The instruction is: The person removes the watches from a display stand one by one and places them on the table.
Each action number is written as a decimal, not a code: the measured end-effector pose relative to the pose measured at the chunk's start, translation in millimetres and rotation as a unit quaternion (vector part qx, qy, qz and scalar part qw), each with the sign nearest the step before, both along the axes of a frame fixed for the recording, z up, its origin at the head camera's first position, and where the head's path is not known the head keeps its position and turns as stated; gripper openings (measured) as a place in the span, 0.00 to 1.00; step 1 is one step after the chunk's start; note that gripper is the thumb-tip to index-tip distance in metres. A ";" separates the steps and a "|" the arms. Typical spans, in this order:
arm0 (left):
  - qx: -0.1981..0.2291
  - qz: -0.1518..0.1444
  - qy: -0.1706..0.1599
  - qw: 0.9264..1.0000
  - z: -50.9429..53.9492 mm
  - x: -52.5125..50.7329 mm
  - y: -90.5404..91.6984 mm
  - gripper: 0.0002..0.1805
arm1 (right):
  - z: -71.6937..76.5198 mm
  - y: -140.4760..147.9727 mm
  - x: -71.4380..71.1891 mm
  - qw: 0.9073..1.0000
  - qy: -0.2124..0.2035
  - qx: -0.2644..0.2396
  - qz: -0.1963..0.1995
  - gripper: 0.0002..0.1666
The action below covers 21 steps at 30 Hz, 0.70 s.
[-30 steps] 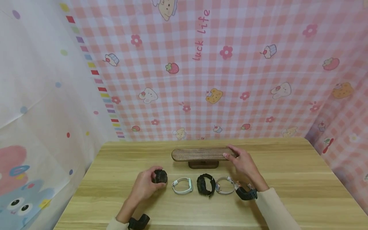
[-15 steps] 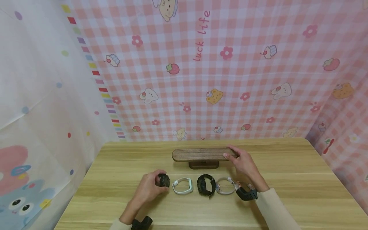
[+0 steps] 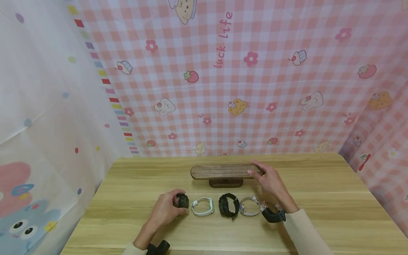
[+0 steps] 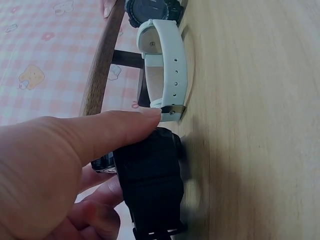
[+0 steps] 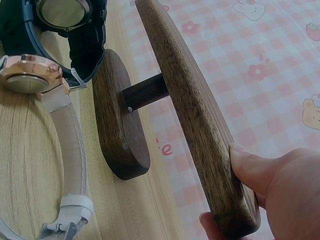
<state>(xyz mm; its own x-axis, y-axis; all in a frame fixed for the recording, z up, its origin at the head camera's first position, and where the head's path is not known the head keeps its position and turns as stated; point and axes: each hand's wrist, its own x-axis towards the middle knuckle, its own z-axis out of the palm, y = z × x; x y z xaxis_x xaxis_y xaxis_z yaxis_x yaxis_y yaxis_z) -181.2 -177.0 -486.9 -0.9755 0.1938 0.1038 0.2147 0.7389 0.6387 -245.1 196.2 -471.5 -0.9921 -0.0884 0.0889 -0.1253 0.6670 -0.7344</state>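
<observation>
My left hand (image 3: 164, 209) pinches a black wristwatch (image 3: 183, 200) at the left end of a row of watches. In the left wrist view the thumb lies over that watch's strap (image 4: 150, 180), close to the white watch (image 4: 172, 70). My right hand (image 3: 271, 180) grips the right end of a T-shaped wooden watch stand (image 3: 220, 171), thumb on its bar and fingers on the far side. The stand's short base (image 5: 120, 120) rests on the table. Another black watch (image 3: 224, 206) stands in front of it.
Right of the second black watch is a rose-gold watch with a pale strap (image 3: 250, 213). Another rose-gold watch (image 3: 262, 205) is partly hidden by the black wrist camera (image 3: 275, 216). Behind the wooden table (image 3: 127, 184) hangs a pink checked cloth (image 3: 204, 88).
My left hand has shifted a little right with the black watch, nearer the white watch, and the watch's face has turned to the right. The right hand and stand have stayed in place.
</observation>
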 end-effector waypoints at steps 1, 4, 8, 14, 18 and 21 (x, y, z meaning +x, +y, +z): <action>-0.002 0.000 0.001 1.000 -0.1 0.1 0.1 0.31 | 0.0 0.0 0.0 1.000 0.001 0.001 0.000 0.33; -0.007 0.002 0.005 1.000 -0.6 0.8 0.2 0.31 | 0.3 -0.9 0.1 1.000 0.001 0.001 0.001 0.33; -0.007 0.004 0.014 1.000 -1.2 2.0 0.5 0.32 | 0.5 -1.8 0.3 1.000 0.001 0.002 0.000 0.33; -0.007 0.005 0.018 1.000 -1.2 2.7 1.0 0.32 | 1.8 -2.3 0.4 1.000 0.000 -0.001 0.003 0.33; -0.008 0.008 0.020 1.000 -1.8 2.5 2.0 0.33 | 2.8 -1.8 0.4 1.000 -0.004 -0.007 0.003 0.33; -0.009 0.011 0.018 1.000 -2.0 2.7 2.5 0.34 | 2.2 -0.9 1.0 1.000 -0.004 -0.004 0.004 0.33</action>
<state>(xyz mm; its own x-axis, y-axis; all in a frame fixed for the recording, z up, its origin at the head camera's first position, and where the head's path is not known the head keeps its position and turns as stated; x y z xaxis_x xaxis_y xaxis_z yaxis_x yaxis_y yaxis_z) -178.6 -174.4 -488.9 -0.9752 0.1743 0.1365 0.2213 0.7550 0.6172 -244.1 195.3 -469.3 -0.9921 -0.0948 0.0825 -0.1246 0.6597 -0.7411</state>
